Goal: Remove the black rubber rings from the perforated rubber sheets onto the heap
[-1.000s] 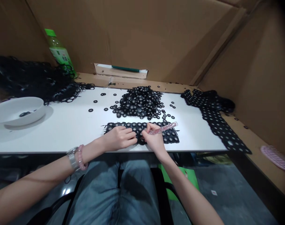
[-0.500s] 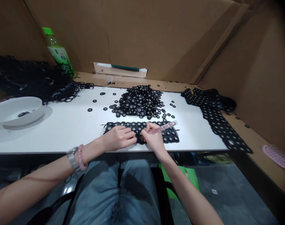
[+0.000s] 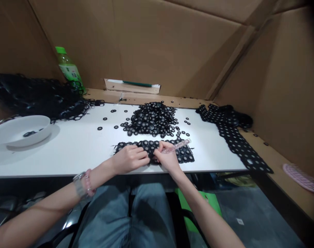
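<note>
A black sheet [image 3: 185,155] studded with rows of round grey-centred rings lies near the front edge of the white table. My left hand [image 3: 131,159] rests on its left part, fingers curled and pressed down at its middle. Between the thumb and fingers of my right hand [image 3: 168,159] is a clear pen-shaped tool [image 3: 179,145] with pink markings. Its back end slants up to the right; its tip is hidden beside my left fingertips, low on the sheet. Just behind the sheet rises a heap of loose black rings [image 3: 153,120].
At the left are a white bowl [image 3: 40,132] with a few black pieces, a tangle of black scraps [image 3: 38,98] and a green-capped bottle [image 3: 73,74]. A long perforated black strip [image 3: 234,137] drapes over the table's right end. Cardboard walls [image 3: 146,41] enclose the back and sides.
The camera has tilted up slightly, so the scene sits lower. Both hands remain at the same part of the sheet, and the pen-shaped tool has shifted only a little.
</note>
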`<state>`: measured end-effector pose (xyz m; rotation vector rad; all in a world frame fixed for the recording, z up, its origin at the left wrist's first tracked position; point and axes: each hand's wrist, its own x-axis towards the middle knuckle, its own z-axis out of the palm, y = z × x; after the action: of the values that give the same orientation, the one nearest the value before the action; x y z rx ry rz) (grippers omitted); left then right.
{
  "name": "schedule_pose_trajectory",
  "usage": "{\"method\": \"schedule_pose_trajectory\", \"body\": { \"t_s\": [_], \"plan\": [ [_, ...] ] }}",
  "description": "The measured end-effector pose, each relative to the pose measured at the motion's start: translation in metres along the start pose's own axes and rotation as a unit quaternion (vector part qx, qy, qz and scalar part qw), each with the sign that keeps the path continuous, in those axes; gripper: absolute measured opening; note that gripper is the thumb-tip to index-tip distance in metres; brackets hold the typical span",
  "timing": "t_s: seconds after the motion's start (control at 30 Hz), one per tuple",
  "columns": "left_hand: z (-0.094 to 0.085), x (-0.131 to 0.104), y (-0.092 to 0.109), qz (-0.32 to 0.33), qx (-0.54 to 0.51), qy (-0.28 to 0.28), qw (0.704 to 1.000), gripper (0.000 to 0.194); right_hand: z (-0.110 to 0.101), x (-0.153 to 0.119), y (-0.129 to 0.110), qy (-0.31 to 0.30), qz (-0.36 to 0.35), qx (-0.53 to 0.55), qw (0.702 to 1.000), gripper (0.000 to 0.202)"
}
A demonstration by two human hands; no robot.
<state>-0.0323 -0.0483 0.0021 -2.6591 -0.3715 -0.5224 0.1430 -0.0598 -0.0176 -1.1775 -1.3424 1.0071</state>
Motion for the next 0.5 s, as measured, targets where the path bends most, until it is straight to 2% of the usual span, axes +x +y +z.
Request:
{"method": "schedule_pose_trajectory", "body": {
  "t_s": [0.1, 0.2, 0.27, 0.33, 0.43, 0.5],
  "plan": [
    [-0.022, 0.009, -0.004, -0.053, -0.094, -0.071, 0.992, 0.022, -0.011, 0.003, -0.003, 0.048, 0.077, 0.178, 0.98, 0.031],
    [-0.029, 0.025, -0.015, -0.211, -0.168, -0.086, 0.959, 0.032, -0.017, 0.013, -0.011, 0.094, 0.062, 0.23, 0.967, 0.035],
    [-0.019, 0.035, -0.024, -0.312, -0.192, -0.104, 0.925, 0.029, -0.017, 0.024, -0.015, 0.098, 0.024, 0.181, 0.978, 0.034],
    [-0.001, 0.041, -0.03, -0.364, -0.21, -0.133, 0.898, 0.025, -0.014, 0.037, -0.014, 0.081, -0.002, 0.103, 0.991, 0.032],
    [0.023, 0.043, -0.034, -0.381, -0.239, -0.153, 0.88, 0.022, -0.009, 0.049, -0.005, 0.053, -0.011, 0.034, 0.998, 0.035],
    [0.031, 0.041, -0.036, -0.372, -0.267, -0.156, 0.875, 0.02, -0.007, 0.051, 0.003, 0.046, -0.008, 0.028, 0.999, 0.035]
  ]
}}
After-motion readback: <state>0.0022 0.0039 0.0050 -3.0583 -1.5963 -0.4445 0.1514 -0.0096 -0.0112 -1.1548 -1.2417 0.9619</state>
